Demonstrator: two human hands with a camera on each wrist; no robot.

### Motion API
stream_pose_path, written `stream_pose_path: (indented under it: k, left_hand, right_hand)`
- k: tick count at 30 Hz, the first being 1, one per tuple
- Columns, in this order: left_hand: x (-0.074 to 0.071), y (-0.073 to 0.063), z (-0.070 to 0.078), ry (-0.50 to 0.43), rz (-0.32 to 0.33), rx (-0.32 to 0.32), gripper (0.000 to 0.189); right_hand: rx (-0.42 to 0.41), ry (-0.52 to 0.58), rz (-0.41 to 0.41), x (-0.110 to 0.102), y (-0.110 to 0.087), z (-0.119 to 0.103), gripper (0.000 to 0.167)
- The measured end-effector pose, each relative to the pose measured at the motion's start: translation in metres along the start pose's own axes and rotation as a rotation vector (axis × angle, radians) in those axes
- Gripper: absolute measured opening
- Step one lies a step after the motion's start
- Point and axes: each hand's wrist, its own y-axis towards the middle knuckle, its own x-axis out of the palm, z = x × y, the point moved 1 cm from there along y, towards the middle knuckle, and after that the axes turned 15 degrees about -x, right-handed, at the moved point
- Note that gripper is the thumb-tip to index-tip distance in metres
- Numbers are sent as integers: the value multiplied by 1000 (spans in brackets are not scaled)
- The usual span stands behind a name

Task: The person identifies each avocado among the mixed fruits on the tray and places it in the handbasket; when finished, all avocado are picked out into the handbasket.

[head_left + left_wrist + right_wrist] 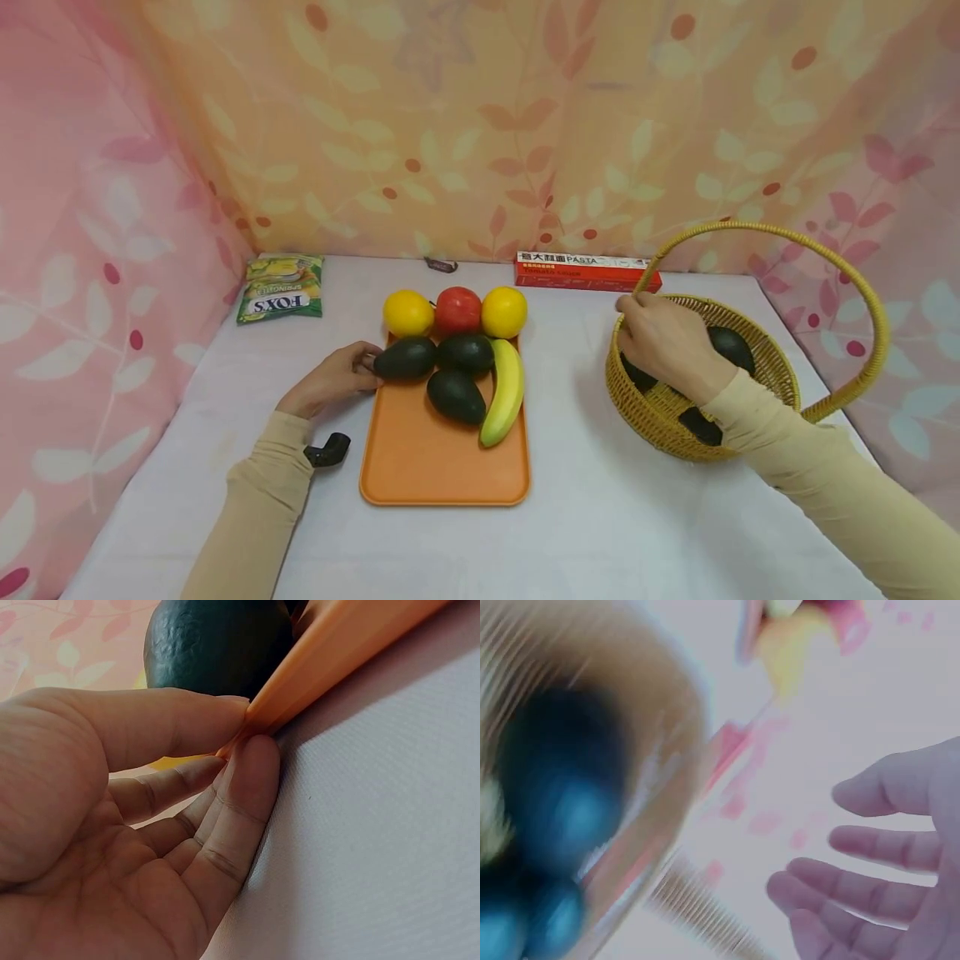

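left hand (333, 382) pinches orange tray (446, 467); right hand (672, 340) over basket (636, 410).

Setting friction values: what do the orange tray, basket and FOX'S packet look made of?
Orange tray: probably plastic, smooth with low sheen; one-piece look, rounded corners, raised rim.
Basket: looks like wicker or similar woven strands, ribbed finish; natural or synthetic, can't tell.
FOX'S packet: likely plastic film, slightly glossy; printed, pouch-like.
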Motion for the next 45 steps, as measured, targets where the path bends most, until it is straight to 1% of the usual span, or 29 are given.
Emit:
stream_pose_path:
  k: [2,4,7,10,12,15,18,22,25,31,35,37,40,45]
  left_hand:
    - [-1,-1,0,-3,0,7,54]
    - [-1,-1,0,-4,3,13,53]
    - [-1,-2,-1,-1,-2,20,54]
    - [0,-2,-2,-3,-4,25,53]
    - [1,-2,-2,-11,-7,31,53]
    - [0,-3,0,-15,-4,35,52]
    - [0,-3,0,-23,-3,32,51]
    - [1,-2,-1,-19,-6,38,52]
    - [1,-2,-2,-9,-8,41,53]
    - [0,-2,-2,-19,-4,34,52]
    - [1,-2,-3,-21,-7,32,53]
    - [1,-1,-3,-12,-7,31,53]
    - [1,-1,-3,-6,-6,31,53]
    - [0,0,-2,2,-1,29,53]
  right_hand:
    - [-54,-9,28,1,14,-24,24]
    - [-110,-18,38,4,25,-48,31]
    - [-185,-10,62,15,39,-81,35]
    - [-244,11,70,30,49,-107,37]
    - [-271,9,70,40,55,-122,39]
    - [-297,-11,45,53,61,-141,49]
    - [-319,-22,-6,64,65,-157,57]
    - [-342,-1,-63,79,67,-172,62]
    - [-354,8,-75,86,67,-180,62]
    - [-378,-10,-64,88,67,-188,62]
    - [-378,42,-59,84,67,-187,62]
    - [-370,77,-42,77,66,-183,64]
    - [-349,116,14,61,65,-174,66]
    - [-315,140,129,27,55,-143,66]
